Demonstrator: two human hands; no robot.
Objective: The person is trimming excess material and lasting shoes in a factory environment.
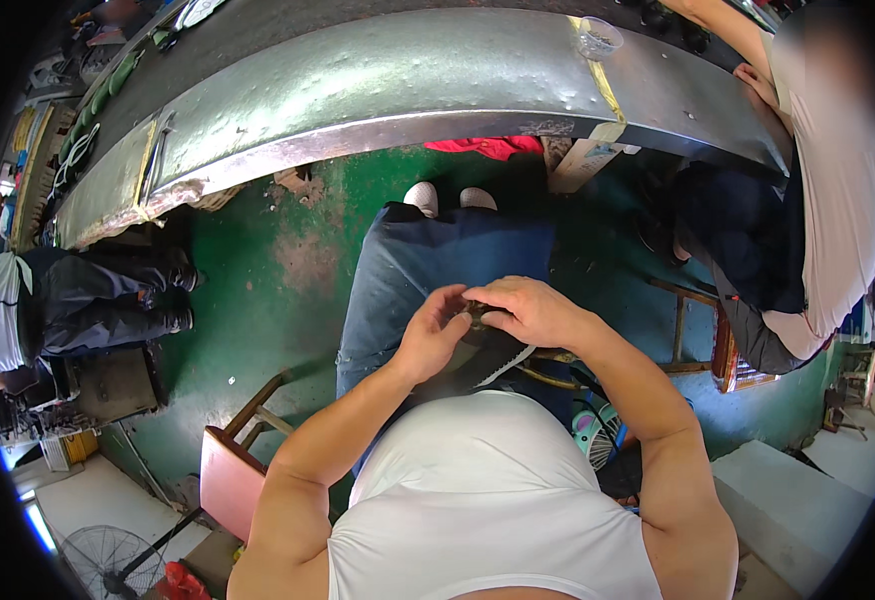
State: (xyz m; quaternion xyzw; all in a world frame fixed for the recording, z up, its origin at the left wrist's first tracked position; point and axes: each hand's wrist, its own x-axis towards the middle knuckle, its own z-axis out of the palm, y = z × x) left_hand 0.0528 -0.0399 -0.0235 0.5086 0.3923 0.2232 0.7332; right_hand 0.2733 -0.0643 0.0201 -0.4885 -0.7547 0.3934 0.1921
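Note:
Over my lap, my left hand [434, 330] and my right hand [530, 312] meet with bent fingers. Pinched between their fingertips is a small dark brownish piece [477, 312], mostly covered by the fingers, so its kind cannot be made out. Just below the hands, a dark flat piece with a pale, jagged-looking edge strip [506, 367] lies against my lap. Whether it joins the small piece is unclear. Blue trousers [398, 270] cover my legs.
A metal-covered bench [378, 90] curves across the front, bearing a clear plastic tub [600, 38]. Red cloth [488, 147] lies beneath it. One person [848, 200] sits at right, another [3, 310] at left. A pink-seated chair [230, 480] and a small fan [598, 435] are close by.

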